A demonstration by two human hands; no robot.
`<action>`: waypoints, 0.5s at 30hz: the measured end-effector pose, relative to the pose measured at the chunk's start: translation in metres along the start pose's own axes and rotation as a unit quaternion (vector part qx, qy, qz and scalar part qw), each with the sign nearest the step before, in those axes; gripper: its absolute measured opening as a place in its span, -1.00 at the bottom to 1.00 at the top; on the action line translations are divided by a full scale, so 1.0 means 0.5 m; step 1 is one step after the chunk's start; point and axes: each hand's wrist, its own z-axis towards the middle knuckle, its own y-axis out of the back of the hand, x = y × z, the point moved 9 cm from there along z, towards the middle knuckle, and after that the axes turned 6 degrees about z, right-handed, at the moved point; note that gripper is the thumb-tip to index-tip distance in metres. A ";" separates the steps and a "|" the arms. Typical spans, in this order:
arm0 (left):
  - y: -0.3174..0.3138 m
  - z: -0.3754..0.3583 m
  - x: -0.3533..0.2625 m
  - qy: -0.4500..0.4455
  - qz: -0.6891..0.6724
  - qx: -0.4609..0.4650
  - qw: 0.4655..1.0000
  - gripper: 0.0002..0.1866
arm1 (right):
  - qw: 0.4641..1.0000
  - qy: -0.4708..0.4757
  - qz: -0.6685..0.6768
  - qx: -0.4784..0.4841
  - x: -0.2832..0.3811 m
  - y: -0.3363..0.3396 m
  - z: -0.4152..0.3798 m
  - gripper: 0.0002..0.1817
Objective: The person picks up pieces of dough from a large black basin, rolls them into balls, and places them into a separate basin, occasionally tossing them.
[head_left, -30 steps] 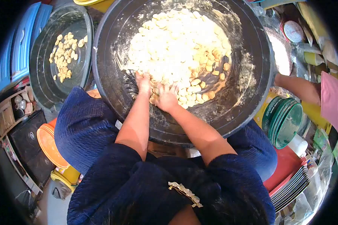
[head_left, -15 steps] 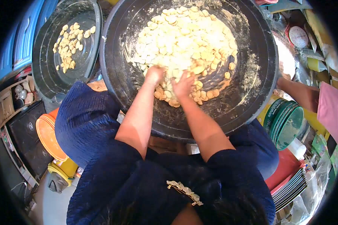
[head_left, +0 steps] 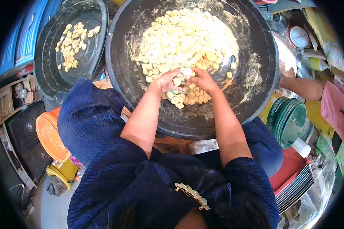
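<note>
A large black basin sits in front of me, holding a wide heap of pale, rounded, flattish pieces that look powdery. My left hand and my right hand face each other at the near side of the heap. Their fingers are curled around a small clump of pieces between the palms. Below my hands, a smaller group of pieces lies on the basin floor. Some fingertips are hidden by the pieces, and bright light washes out the heap's middle.
A second black basin with a scatter of similar pieces stands at the left. Orange containers are beside my left knee; stacked green buckets are by my right. Another person's arm reaches to the big basin's right rim. A round dial is behind.
My hands have gone from spread in the pieces to cupped together around a clump. The right hand shifted right and up, and the pieces near it lie differently.
</note>
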 end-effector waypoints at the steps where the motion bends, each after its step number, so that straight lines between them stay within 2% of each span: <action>1: 0.003 -0.004 -0.012 -0.012 0.022 -0.033 0.999 -0.53 | 0.995 0.014 -0.097 -0.007 0.021 0.002 -0.003 -0.62; 2: 0.015 0.003 -0.020 -0.033 0.061 -0.096 0.993 -0.53 | 0.974 0.039 -0.216 -0.053 0.043 0.006 -0.010 -0.66; 3: 0.017 0.007 -0.026 -0.033 0.062 -0.095 0.993 -0.53 | 0.974 0.039 -0.216 -0.055 0.038 0.009 -0.008 -0.66; 5: 0.001 0.018 -0.029 0.000 0.130 -0.027 0.991 -0.55 | 0.950 0.079 -0.291 -0.080 0.044 0.019 0.002 -0.60; 6: 0.004 0.015 -0.037 -0.007 0.121 -0.040 0.992 -0.61 | 0.968 -0.051 -0.239 -0.058 0.018 0.031 0.002 -0.62; 7: 0.002 0.015 -0.042 -0.007 0.122 -0.040 0.992 -0.61 | 0.968 -0.051 -0.238 -0.058 0.006 0.051 0.009 -0.62; 9: 0.033 0.011 -0.055 -0.012 0.111 -0.132 0.985 -0.69 | 0.983 0.008 -0.138 -0.120 -0.009 0.104 0.020 -0.76; 10: 0.050 0.020 -0.046 -0.011 0.111 -0.133 0.985 -0.69 | 0.985 -0.055 -0.042 -0.156 0.031 0.105 -0.025 -0.78; 11: 0.085 0.028 -0.036 -0.016 0.150 -0.162 0.975 -0.71 | 0.977 -0.067 -0.062 -0.194 0.013 0.152 -0.024 -0.69; 13: 0.123 0.027 -0.027 -0.020 0.189 -0.192 0.963 -0.72 | 0.929 0.011 -0.260 -0.263 0.033 0.209 -0.031 -0.53; 15: 0.114 0.027 -0.030 -0.044 0.321 -0.138 0.936 -0.76 | 0.924 -0.028 -0.268 -0.271 -0.007 0.236 -0.023 -0.45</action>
